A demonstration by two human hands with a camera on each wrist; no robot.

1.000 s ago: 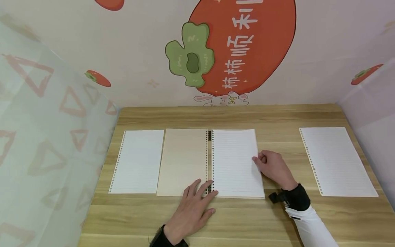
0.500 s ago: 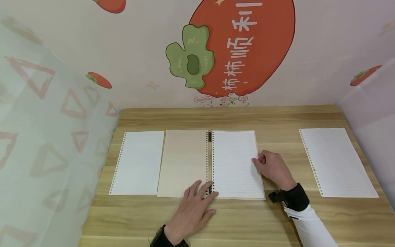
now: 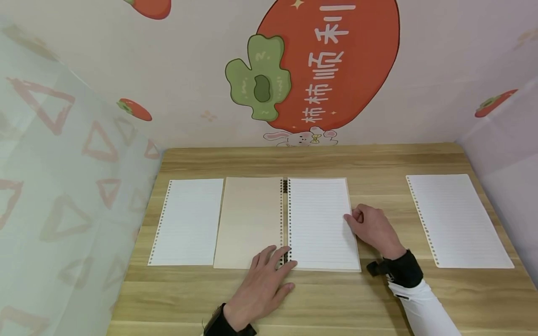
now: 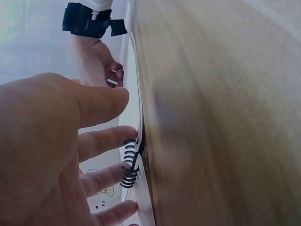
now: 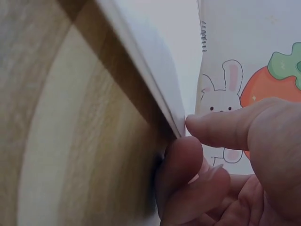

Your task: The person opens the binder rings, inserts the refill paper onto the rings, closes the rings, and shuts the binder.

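A ring-bound notebook (image 3: 318,219) lies open in the head view, its beige cover (image 3: 252,219) to the left and a lined white page to the right. Across the lower end of the black ring binding (image 3: 286,185), my left hand (image 3: 261,289) rests with fingers spread. In the left wrist view, its fingertips touch the pages and the black rings (image 4: 128,176). My right hand (image 3: 374,228) pinches the notebook's right edge. The right wrist view shows the thumb (image 5: 221,126) on top of the edge and curled fingers (image 5: 181,162) beneath it.
One loose white hole-punched sheet (image 3: 187,221) lies just left of the beige cover. Farther right on the wooden table (image 3: 311,161) is another loose punched sheet (image 3: 460,219). Printed walls (image 3: 193,70) stand behind the table and at both sides.
The hands, the notebook and the loose sheets keep their places. Only a slight shift of the head view shows.
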